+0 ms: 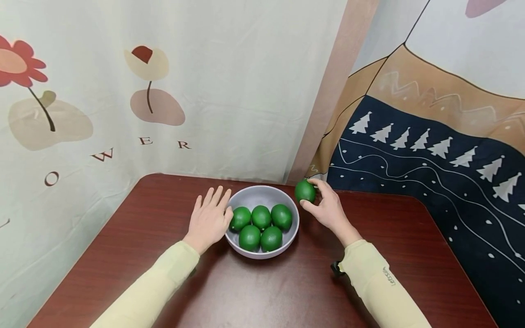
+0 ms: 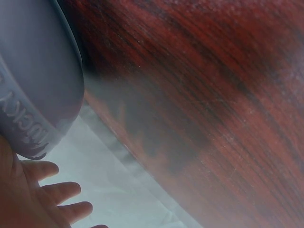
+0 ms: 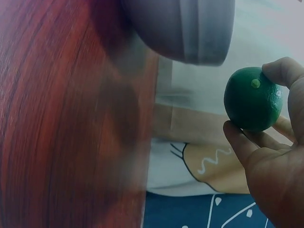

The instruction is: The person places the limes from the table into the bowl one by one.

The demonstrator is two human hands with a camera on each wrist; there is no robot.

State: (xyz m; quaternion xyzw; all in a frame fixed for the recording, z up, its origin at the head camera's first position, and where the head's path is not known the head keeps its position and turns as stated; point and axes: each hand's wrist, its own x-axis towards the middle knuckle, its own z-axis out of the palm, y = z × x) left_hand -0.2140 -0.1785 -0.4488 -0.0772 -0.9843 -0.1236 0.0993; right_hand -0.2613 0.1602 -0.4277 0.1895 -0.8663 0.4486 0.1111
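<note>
A grey bowl [image 1: 262, 256] sits on the table with several green limes [image 1: 261, 217] in it. To the right of its rim, my right hand [image 1: 330, 210] pinches another lime [image 1: 305, 191] between thumb and fingers. The right wrist view shows that lime [image 3: 252, 99] with a pale stem spot, held up off the table beside the bowl [image 3: 190, 33]. My left hand [image 1: 209, 223] is at the bowl's left side, fingers straight and spread, thumb right at the rim. Raised lettering shows on the bowl's wall [image 2: 38, 85] in the left wrist view, close by the left fingers [image 2: 61, 191].
The dark red wooden table [image 1: 262, 291] has its far edge just behind the bowl. A pale curtain [image 1: 229, 91] with printed flowers and letters hangs behind it. On the right is a dark blue cloth [image 1: 410, 168] with white trees.
</note>
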